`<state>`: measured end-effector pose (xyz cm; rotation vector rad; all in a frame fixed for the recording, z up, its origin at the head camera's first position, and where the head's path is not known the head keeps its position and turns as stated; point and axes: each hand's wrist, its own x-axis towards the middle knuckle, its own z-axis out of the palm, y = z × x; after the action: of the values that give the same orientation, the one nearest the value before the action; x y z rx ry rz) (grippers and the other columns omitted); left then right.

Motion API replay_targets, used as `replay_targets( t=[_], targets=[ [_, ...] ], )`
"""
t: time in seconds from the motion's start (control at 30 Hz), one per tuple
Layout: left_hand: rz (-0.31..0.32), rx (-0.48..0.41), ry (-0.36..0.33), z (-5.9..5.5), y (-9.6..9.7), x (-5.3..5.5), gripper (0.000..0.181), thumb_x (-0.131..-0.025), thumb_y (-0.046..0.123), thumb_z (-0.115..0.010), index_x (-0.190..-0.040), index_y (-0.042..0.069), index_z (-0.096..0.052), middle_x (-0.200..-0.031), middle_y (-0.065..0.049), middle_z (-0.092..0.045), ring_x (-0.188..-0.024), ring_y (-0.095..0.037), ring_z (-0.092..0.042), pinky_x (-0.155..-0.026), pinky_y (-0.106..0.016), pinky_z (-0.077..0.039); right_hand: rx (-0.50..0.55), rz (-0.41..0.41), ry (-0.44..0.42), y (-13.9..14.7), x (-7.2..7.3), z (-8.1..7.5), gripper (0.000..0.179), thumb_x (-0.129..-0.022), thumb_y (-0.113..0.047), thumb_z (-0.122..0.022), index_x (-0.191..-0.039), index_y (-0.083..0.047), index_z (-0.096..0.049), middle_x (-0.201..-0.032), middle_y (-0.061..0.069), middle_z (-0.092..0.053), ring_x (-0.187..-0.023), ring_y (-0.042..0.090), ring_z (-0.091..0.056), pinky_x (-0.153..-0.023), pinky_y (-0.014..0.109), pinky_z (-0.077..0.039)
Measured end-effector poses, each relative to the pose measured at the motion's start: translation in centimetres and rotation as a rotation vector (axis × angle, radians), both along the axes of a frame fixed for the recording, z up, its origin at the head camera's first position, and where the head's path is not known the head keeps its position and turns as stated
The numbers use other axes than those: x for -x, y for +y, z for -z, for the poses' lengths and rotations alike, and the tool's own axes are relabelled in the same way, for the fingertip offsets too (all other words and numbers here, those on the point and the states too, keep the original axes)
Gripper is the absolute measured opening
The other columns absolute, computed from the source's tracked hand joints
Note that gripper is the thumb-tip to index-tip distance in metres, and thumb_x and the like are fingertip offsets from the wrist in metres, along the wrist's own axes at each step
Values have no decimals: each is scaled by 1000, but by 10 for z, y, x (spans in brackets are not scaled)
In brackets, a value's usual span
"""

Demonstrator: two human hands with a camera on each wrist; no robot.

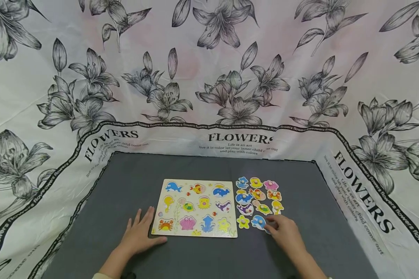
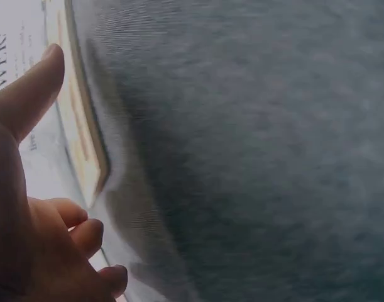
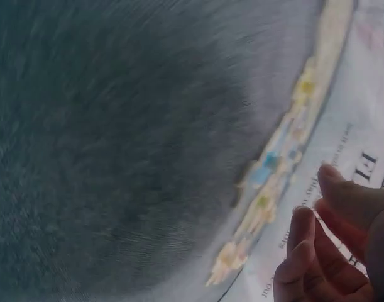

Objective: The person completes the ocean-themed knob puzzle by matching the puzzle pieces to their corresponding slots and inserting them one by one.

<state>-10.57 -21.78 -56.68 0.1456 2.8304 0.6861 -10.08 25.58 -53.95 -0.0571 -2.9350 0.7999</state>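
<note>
A puzzle board (image 1: 214, 232) printed with colourful sea animals lies on the dark grey table. My left hand (image 1: 139, 232) rests at its left side with fingers spread, fingertips at the edge and thumb along the front left corner. Right of the board, knobbed puzzle pieces lie in rows. My right hand (image 1: 285, 233) reaches over the blue dolphin piece (image 1: 257, 221), its fingertips right at the piece's right edge. In the right wrist view, the thumb and bent fingers (image 3: 303, 229) stand apart with nothing between them. Beside the dolphin is a yellow starfish piece (image 1: 243, 222).
Other pieces lie close together behind the dolphin, among them a turtle (image 1: 263, 209), a crab (image 1: 274, 195) and a pink shell (image 1: 270, 185). A white cloth (image 1: 174, 141) with printed flowers and lettering borders the table at the back and sides.
</note>
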Motion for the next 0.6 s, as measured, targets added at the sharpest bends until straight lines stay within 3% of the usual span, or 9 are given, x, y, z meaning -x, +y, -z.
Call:
replay_targets(
  t=[0.27,0.6],
  targets=[
    [-6,14,14,15,0,-1,120,-72,73,-75,-162,10,-25,-167,-13,-26,-153,-51,-4,-116,-74,3,-57,-45,-36,-1,9,14,15,-80,-9,-85,-94,-10,-80,-82,-1,-72,-68,8,-57,-61,31,-48],
    [-16,35,32,14,7,2,112,-75,72,-74,-160,13,-30,-166,-10,-29,-153,-51,-8,-115,-76,0,-55,-13,-64,-4,18,21,20,-80,-9,-84,-100,-6,-80,-75,-4,-65,-66,10,-50,-59,29,-38]
  ],
)
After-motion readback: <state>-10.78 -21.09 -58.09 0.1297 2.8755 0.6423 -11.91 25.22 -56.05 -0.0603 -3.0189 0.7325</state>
